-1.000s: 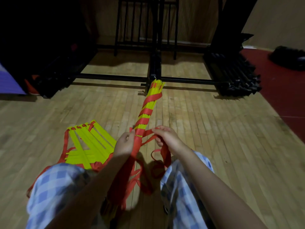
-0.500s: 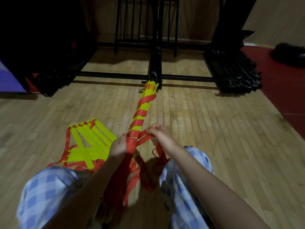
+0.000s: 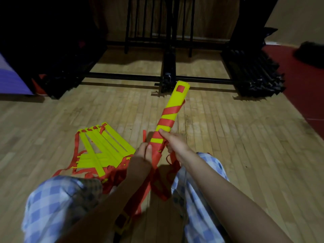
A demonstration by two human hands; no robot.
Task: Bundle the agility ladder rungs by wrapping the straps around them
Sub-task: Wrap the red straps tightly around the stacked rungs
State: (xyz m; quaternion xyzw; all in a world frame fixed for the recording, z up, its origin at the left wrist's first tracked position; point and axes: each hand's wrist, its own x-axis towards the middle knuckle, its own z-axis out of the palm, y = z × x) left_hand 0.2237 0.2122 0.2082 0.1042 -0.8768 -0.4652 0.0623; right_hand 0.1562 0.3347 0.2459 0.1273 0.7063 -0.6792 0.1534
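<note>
A bundle of yellow agility ladder rungs [image 3: 171,113] is held out over a wooden floor [image 3: 228,137], its far end raised toward a black metal rack [image 3: 169,50] and its near end gripped between two bare hands. The bundle is seen banded diagonally by red straps [image 3: 168,123], with bare yellow left between the turns and a red square patch shown at the far tip. The left hand [image 3: 141,155] is closed around the red-wrapped lower part of the bundle, thumb laid along its side. The right hand [image 3: 173,143] is curled round the bundle just above, thumb pressed on a yellow band at the last turn of strap, while its other fingers are hidden behind the bundle. Loose red strap is draped from under the hands down between the knees, which are covered in blue-and-white checked trousers [image 3: 57,204]. A second set of yellow rungs [image 3: 103,151] is spread flat on the floor just left of the left hand, still tied by red strap at its edges. Dark folded equipment [image 3: 254,72] is piled at the right of the rack. No container is seen.
</note>
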